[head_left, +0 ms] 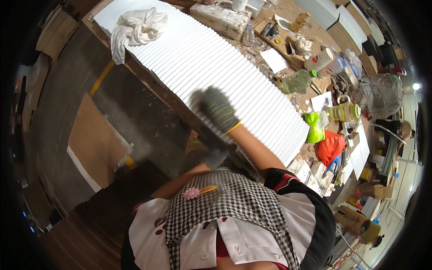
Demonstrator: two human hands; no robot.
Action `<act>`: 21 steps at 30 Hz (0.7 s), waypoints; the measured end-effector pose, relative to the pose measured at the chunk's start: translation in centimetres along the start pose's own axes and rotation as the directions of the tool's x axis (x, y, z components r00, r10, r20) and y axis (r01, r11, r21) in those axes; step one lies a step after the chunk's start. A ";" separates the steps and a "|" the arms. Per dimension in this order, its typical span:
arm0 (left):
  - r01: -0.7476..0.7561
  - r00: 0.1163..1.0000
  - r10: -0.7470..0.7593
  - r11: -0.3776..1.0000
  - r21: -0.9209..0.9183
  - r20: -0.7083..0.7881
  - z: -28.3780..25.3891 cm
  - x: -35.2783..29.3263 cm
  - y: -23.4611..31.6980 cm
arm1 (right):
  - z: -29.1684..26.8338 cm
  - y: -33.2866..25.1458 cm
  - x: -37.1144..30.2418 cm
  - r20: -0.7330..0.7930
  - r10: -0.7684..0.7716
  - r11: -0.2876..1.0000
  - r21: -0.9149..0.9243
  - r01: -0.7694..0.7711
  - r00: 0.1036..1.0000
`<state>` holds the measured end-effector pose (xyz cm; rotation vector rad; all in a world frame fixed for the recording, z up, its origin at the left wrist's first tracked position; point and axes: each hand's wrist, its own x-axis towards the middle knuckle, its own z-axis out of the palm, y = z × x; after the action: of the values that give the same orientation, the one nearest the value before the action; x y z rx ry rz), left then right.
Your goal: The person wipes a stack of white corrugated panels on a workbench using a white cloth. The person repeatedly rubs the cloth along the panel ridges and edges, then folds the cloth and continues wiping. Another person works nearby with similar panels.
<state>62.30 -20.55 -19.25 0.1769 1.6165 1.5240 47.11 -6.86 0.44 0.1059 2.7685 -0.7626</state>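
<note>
The row of white strips [220,72] runs forward-left to back-right beneath the nearer right hand [218,110]; blur hides its grip and the left hand's [218,157], so I cannot tell.

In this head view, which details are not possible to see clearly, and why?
In the head view:
- Right hand: motion blur hides its fingertips.
- Left hand: blur and shadow hide its fingers and any grip.
- White ridged stack: the white cloth covers part of its far end.

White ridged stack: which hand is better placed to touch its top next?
Probably the right hand: it is over the white ridged stack, while the blurred left hand is nearer the checkered apron.
</note>
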 end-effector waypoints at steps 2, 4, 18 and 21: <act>-0.002 0.998 0.004 1.000 0.027 -0.059 -0.1 -0.6 1.0 | 1.5 -3.0 -3.0 -0.081 -0.314 0.941 0.109 0.322 0.946; 0.001 0.991 0.005 0.999 0.045 -0.134 -0.1 -0.7 2.0 | 1.1 -2.6 -4.6 -0.022 -0.440 0.856 0.291 0.427 0.898; -0.063 0.955 0.211 0.832 0.551 -0.210 0.2 0.3 0.2 | 2.8 4.5 -12.1 0.112 -0.071 0.986 -0.140 0.086 0.991; -0.438 0.737 0.674 0.435 0.786 0.038 0.8 1.2 -0.2 | 4.5 3.2 -13.5 -0.236 -0.459 0.888 -0.088 0.452 0.856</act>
<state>62.13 -19.25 -19.89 1.1373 2.5623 1.2246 61.61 -6.36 -1.12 -0.5185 3.0877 -0.8668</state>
